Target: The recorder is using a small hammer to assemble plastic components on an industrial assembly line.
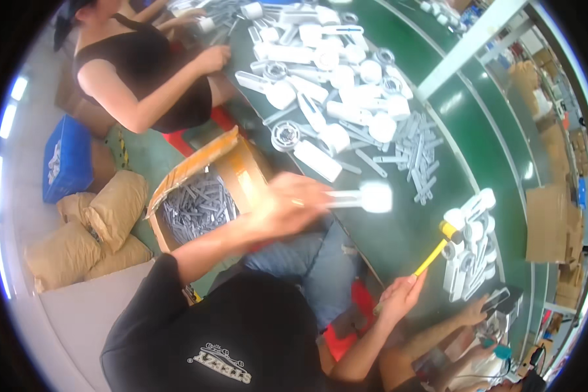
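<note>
My left hand (294,199), blurred by motion, is closed around the handle of a white plastic piece with a round head (375,197), over the near edge of the green table (398,225). In my right hand (402,295) is a small yellow-handled hammer (431,256), held by its handle; its yellow and dark head lies beside a group of white pieces (473,251) at the right. A large heap of similar white pieces (346,78) covers the far part of the table. Next to the heap lies a pile of flat grey strips (413,153).
At my left an open cardboard box (248,166) holds many grey strips (199,206). Brown sacks (114,209) and a blue crate (68,160) stand on the floor behind it. One co-worker (144,72) sits far left; another person's hand (472,310) is at the lower right.
</note>
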